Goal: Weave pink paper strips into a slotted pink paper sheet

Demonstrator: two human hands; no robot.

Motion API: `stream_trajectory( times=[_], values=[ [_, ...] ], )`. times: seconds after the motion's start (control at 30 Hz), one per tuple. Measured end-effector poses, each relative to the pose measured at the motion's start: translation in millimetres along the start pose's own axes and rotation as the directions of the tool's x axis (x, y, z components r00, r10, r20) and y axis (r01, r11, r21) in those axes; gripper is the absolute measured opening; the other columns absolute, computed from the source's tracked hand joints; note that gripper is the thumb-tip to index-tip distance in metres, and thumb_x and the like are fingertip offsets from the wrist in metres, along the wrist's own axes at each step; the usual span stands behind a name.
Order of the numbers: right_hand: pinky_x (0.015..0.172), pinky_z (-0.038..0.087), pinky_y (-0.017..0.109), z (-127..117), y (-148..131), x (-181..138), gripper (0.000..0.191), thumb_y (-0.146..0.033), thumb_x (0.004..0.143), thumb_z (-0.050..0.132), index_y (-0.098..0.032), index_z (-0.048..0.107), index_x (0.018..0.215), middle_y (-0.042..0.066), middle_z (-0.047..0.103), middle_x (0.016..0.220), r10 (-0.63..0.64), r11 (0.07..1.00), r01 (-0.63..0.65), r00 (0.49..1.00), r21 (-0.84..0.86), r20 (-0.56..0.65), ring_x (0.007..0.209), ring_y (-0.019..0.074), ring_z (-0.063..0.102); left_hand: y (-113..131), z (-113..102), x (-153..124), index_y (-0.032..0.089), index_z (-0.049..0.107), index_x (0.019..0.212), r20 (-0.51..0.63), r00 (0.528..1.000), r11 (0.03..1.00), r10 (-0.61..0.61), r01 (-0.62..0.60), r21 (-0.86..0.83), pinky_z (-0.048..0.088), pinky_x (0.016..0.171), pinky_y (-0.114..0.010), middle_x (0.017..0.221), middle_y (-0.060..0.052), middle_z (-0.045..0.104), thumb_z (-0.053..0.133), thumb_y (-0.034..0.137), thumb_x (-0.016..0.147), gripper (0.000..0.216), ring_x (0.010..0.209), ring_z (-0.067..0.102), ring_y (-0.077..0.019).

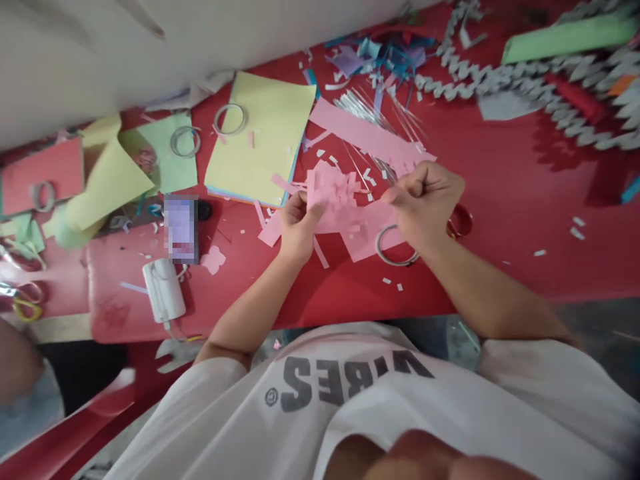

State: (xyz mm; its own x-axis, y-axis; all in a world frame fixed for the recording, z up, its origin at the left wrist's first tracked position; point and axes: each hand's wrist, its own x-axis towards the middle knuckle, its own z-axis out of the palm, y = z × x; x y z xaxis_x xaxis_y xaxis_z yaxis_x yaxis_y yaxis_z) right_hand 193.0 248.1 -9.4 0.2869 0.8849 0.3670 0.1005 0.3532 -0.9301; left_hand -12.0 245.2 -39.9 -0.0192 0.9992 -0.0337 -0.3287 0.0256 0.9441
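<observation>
My left hand (300, 227) is closed, its thumb pressed on a pink paper piece (333, 190) covered with small folded flaps or cut strips. To the right of it, my right hand (427, 200) is raised with the fingers curled in and the thumb against the index finger. Whatever that pinch may hold is too small to make out. Below and between the hands lies more pink paper (363, 247) with a roll of tape (395, 245) by my right wrist. A long pink strip (365, 130) reaches from the back toward my right hand.
Yellow sheets (265, 133) lie stacked left of centre. A phone (181, 230) and a white power bank (164, 290) sit nearer the left. Silvery wires (357, 107), blue scraps (395, 57) and a grey zigzag garland (480, 83) fill the back. Yellow-handled scissors (27, 307) lie far left.
</observation>
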Motion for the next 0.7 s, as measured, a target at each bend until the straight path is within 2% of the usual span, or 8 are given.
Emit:
stream_trajectory(
  times=[0.1, 0.17, 0.23, 0.27, 0.3, 0.37, 0.5, 0.7],
  values=[
    [0.049, 0.022, 0.030, -1.6, -10.1, -10.8, 0.080, -0.067, 0.063, 0.086, -0.020, 0.022, 0.056, -0.007, 0.021, 0.051, -0.103, 0.978, 0.124, 0.986, -0.165, 0.129, 0.050, 0.0081, 0.020, -2.1, 3.1, -2.6, 0.021, 0.059, 0.080, 0.047, 0.997, 0.997, -0.066, 0.068, -0.034, 0.047, 0.066, -0.021, 0.075, 0.002, 0.055, 0.079, 0.038, 0.083, 0.027, 0.066, 0.055, -0.0090],
    [0.057, 0.037, 0.033, -0.8, -12.7, -16.0, 0.074, -0.065, 0.062, 0.088, -0.021, 0.029, 0.053, -0.004, 0.035, 0.053, -0.188, 0.908, 0.258, 0.955, -0.329, 0.228, 0.055, 0.0116, 0.035, -3.7, 5.6, -4.1, 0.022, 0.060, 0.085, 0.059, 0.995, 0.996, -0.084, 0.086, -0.027, 0.049, 0.069, -0.022, 0.079, 0.002, 0.058, 0.077, 0.041, 0.086, 0.025, 0.069, 0.058, -0.0097],
    [0.081, 0.048, 0.043, 1.1, -11.8, -19.1, 0.051, -0.060, 0.065, 0.087, -0.023, 0.052, 0.061, 0.003, 0.061, 0.079, -0.235, 0.812, 0.362, 0.921, -0.458, 0.312, 0.080, 0.0209, 0.056, -5.7, 7.9, -5.7, 0.023, 0.061, 0.092, 0.062, 0.993, 0.995, -0.101, 0.102, -0.016, 0.050, 0.070, -0.022, 0.083, 0.001, 0.060, 0.075, 0.044, 0.087, 0.025, 0.073, 0.061, -0.0103],
    [0.094, 0.046, 0.048, 2.2, -10.4, -19.9, 0.038, -0.056, 0.069, 0.086, -0.026, 0.062, 0.072, 0.005, 0.066, 0.099, -0.236, 0.778, 0.389, 0.909, -0.493, 0.344, 0.097, 0.0260, 0.058, -6.7, 8.9, -6.5, 0.024, 0.061, 0.095, 0.064, 0.992, 0.994, -0.107, 0.108, -0.010, 0.051, 0.070, -0.022, 0.084, 0.001, 0.062, 0.075, 0.046, 0.088, 0.027, 0.075, 0.063, -0.0108],
    [0.102, 0.042, 0.053, 3.2, -8.6, -20.5, 0.030, -0.052, 0.073, 0.083, -0.029, 0.069, 0.085, 0.006, 0.065, 0.117, -0.226, 0.761, 0.401, 0.901, -0.510, 0.371, 0.111, 0.0297, 0.056, -7.7, 9.6, -7.2, 0.025, 0.062, 0.098, 0.070, 0.991, 0.994, -0.112, 0.113, -0.006, 0.051, 0.071, -0.022, 0.086, 0.001, 0.063, 0.075, 0.048, 0.087, 0.028, 0.077, 0.065, -0.0115],
    [0.111, 0.035, 0.058, 4.6, -5.1, -21.1, 0.025, -0.044, 0.079, 0.078, -0.034, 0.072, 0.100, 0.004, 0.060, 0.133, -0.191, 0.766, 0.386, 0.900, -0.514, 0.391, 0.124, 0.0324, 0.050, -9.5, 10.3, -8.5, 0.025, 0.064, 0.105, 0.102, 0.987, 0.992, -0.122, 0.123, -0.004, 0.054, 0.074, -0.023, 0.092, -0.001, 0.067, 0.074, 0.051, 0.087, 0.032, 0.083, 0.068, -0.0136],
    [0.118, 0.027, 0.058, 5.9, -1.8, -22.6, 0.017, -0.039, 0.080, 0.077, -0.042, 0.074, 0.096, -0.002, 0.061, 0.133, -0.062, 0.845, 0.235, 0.935, -0.480, 0.349, 0.130, 0.0322, 0.043, -12.5, 8.6, -9.4, 0.024, 0.070, 0.104, 0.133, 0.982, 0.990, -0.138, 0.139, 0.001, 0.057, 0.083, -0.028, 0.097, -0.002, 0.073, 0.082, 0.047, 0.080, 0.036, 0.089, 0.071, -0.0161],
    [0.124, 0.020, 0.061, 9.2, -6.0, -27.7, 0.017, -0.040, 0.080, 0.077, -0.037, 0.074, 0.097, -0.001, 0.060, 0.134, 0.034, 0.911, 0.111, 0.939, -0.397, 0.342, 0.137, 0.0349, 0.041, -15.1, 6.1, -8.2, 0.022, 0.075, 0.094, 0.079, 0.988, 0.990, -0.133, 0.129, 0.050, 0.057, 0.074, -0.025, 0.088, -0.001, 0.075, 0.083, 0.041, 0.080, 0.025, 0.080, 0.070, -0.0136]
  ],
)
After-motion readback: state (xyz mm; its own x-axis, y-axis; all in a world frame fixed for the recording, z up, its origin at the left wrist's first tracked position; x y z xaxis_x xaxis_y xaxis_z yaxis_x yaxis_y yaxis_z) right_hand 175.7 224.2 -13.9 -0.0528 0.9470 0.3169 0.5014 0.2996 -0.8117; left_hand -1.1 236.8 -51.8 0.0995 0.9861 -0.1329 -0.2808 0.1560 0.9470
